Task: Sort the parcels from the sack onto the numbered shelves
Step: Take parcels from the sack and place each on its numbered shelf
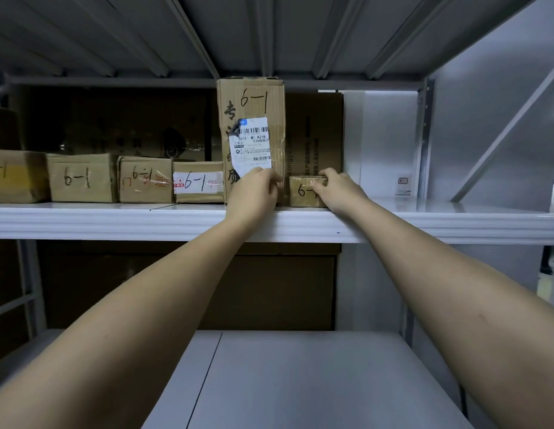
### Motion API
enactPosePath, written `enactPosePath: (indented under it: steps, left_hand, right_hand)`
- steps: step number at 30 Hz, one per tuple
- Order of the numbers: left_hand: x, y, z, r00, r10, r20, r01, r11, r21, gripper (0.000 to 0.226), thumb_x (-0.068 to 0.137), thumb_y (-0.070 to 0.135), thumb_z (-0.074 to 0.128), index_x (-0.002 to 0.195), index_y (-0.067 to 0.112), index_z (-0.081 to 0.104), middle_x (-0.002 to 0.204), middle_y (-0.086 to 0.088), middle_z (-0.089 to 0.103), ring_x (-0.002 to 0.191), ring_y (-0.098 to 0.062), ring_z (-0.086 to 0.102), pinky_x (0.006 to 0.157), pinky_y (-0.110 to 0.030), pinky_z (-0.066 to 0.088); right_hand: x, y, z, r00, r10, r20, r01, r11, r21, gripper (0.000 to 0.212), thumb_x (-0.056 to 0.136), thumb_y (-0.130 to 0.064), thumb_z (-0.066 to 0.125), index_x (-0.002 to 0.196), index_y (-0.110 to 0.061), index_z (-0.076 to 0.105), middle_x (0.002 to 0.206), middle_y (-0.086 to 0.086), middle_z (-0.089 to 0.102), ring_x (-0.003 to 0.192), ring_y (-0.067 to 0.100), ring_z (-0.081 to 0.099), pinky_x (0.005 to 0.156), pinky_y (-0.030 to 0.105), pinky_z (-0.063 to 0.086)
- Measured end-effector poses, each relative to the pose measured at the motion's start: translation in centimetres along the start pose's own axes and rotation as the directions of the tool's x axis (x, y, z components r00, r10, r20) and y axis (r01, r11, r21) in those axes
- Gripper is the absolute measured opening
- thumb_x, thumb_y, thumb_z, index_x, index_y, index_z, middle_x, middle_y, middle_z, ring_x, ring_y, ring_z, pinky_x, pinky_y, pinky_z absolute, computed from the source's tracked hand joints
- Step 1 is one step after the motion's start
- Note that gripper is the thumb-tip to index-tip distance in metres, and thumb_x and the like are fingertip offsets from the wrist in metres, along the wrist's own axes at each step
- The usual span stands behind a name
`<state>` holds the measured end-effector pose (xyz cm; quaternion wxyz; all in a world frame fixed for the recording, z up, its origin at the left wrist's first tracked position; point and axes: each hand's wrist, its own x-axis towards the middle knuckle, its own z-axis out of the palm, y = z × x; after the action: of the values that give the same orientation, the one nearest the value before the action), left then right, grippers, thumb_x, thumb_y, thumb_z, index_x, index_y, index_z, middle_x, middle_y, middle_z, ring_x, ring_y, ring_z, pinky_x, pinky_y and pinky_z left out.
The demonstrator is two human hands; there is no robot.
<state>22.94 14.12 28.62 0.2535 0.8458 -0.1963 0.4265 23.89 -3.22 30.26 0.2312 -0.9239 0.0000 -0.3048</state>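
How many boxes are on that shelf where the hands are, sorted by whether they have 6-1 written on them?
Marked 6-1: 6, namely four low boxes on the left, the tall box and the small box.
Unmarked, as far as visible: 1, the big box behind.
Total: 7 on the shelf.

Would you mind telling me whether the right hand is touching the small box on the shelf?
Touching. The head view shows the right hand with its fingers curled over the small box's top and front.
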Motion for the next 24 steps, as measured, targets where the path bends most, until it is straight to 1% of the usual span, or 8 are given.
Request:
enactPosePath:
  steps: [2, 4, 6, 8, 14, 20, 24]
  left_hand:
    - [0.0, -0.2, 0.4, 1.000, -0.003, -0.026, 0.003, 1.000, 0.015, 0.033, 0.096, 0.013, 0.040, 0.119, 0.016, 0.064, 0.119, -0.005, 0.060, 0.109, -0.024, 0.056, 0.087, -0.039, 0.048]
    - [0.0, -0.3, 0.7, 0.999, -0.013, -0.039, 0.014, 1.000, 0.025, 0.033, 0.096, 0.015, 0.040, 0.119, 0.017, 0.064, 0.120, -0.004, 0.059, 0.109, -0.024, 0.056, 0.088, -0.042, 0.049]
    - [0.1, -0.4, 0.9, 0.999, -0.008, -0.031, 0.009, 0.999, 0.043, 0.035, 0.097, 0.015, 0.039, 0.121, 0.018, 0.063, 0.120, -0.003, 0.059, 0.109, -0.024, 0.055, 0.088, -0.042, 0.048]
    - [0.1, -0.5, 1.0, 1.000, 0.000, -0.020, 0.001, 0.998, 0.055, 0.036, 0.096, 0.015, 0.038, 0.122, 0.017, 0.062, 0.121, -0.004, 0.058, 0.109, -0.025, 0.055, 0.088, -0.041, 0.048]
    - [0.2, -0.6, 1.1, 1.000, -0.007, 0.001, 0.006, 0.998, 0.069, 0.038, 0.097, 0.015, 0.036, 0.124, 0.017, 0.061, 0.123, -0.004, 0.057, 0.110, -0.028, 0.055, 0.088, -0.043, 0.049]
    - [0.3, -0.6, 1.2, 1.000, -0.010, 0.013, 0.009, 0.996, 0.085, 0.037, 0.097, 0.015, 0.035, 0.122, 0.017, 0.063, 0.122, -0.005, 0.056, 0.107, -0.029, 0.055, 0.085, -0.039, 0.047]
    - [0.3, -0.6, 1.1, 1.000, -0.018, 0.019, 0.017, 0.996, 0.089, 0.038, 0.097, 0.015, 0.034, 0.121, 0.017, 0.063, 0.120, -0.005, 0.057, 0.106, -0.029, 0.056, 0.085, -0.040, 0.048]
  right_hand:
    - [0.5, -0.1, 0.2, 1.000, 0.006, 0.023, -0.006, 1.000, -0.024, 0.051, 0.101, -0.042, 0.037, 0.147, -0.022, 0.032, 0.148, 0.013, 0.035, 0.123, 0.034, 0.048, 0.095, 0.038, 0.041]
    - [0.9, -0.2, 0.4, 0.999, -0.004, 0.040, 0.005, 0.999, -0.040, 0.050, 0.101, -0.041, 0.039, 0.147, -0.022, 0.032, 0.146, 0.013, 0.036, 0.119, 0.034, 0.050, 0.092, 0.038, 0.042]
    - [1.3, -0.2, 0.6, 0.999, -0.017, 0.048, 0.019, 0.999, -0.048, 0.047, 0.101, -0.038, 0.042, 0.144, -0.023, 0.032, 0.142, 0.014, 0.039, 0.107, 0.032, 0.052, 0.083, 0.035, 0.043]
    - [1.6, -0.3, 0.8, 0.998, -0.026, 0.056, 0.029, 0.998, -0.054, 0.044, 0.101, -0.035, 0.043, 0.141, -0.024, 0.033, 0.137, 0.014, 0.042, 0.094, 0.027, 0.050, 0.076, 0.032, 0.040]
    - [2.1, -0.3, 1.0, 0.997, -0.046, 0.057, 0.050, 0.997, -0.061, 0.039, 0.102, -0.025, 0.043, 0.140, -0.020, 0.033, 0.124, 0.014, 0.052, 0.085, 0.023, 0.048, 0.070, 0.032, 0.038]
    - [2.2, -0.4, 1.1, 0.995, -0.067, 0.069, 0.071, 0.996, -0.062, 0.039, 0.102, -0.021, 0.042, 0.140, -0.018, 0.032, 0.123, 0.013, 0.056, 0.087, 0.023, 0.048, 0.072, 0.032, 0.040]
    - [2.4, -0.3, 1.3, 0.994, -0.071, 0.088, 0.079, 0.993, -0.091, 0.042, 0.101, -0.017, 0.038, 0.142, -0.020, 0.030, 0.123, 0.014, 0.057, 0.090, 0.025, 0.049, 0.080, 0.037, 0.046]
